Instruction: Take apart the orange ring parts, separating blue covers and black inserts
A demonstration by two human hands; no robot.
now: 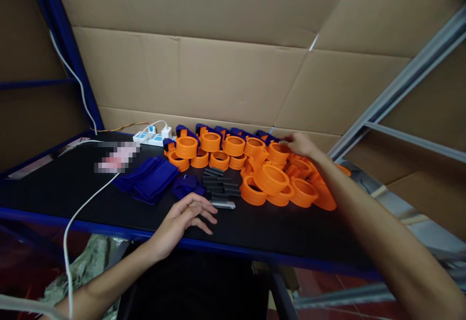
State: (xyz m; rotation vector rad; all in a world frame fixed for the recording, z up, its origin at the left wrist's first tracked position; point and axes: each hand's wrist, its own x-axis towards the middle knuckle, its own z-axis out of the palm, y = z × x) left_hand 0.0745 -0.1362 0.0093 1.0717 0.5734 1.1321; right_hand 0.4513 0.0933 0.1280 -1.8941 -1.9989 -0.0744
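Observation:
My left hand [187, 218] hovers near the table's front edge, fingers loosely spread, with nothing in it. Just beyond its fingertips lie several dark and silvery metal strips [220, 186] and some small blue plastic parts [187, 186]. My right hand [300, 144] reaches to the back, its fingers curled at an orange tape dispenser [278, 154] at the right end of a row. More dispensers with blue pieces [210, 141] stand stacked in that row, two high. In front of my right forearm is a loose pile of orange dispenser bodies [271, 179].
Flat blue pieces [153, 179] lie in a stack on the black table [87, 193]. Behind them is a white power strip [149, 138] with plugs. A white cable [69, 223] hangs over the front edge at left. Cardboard [233, 77] walls the back; metal bars [400, 87] frame the right.

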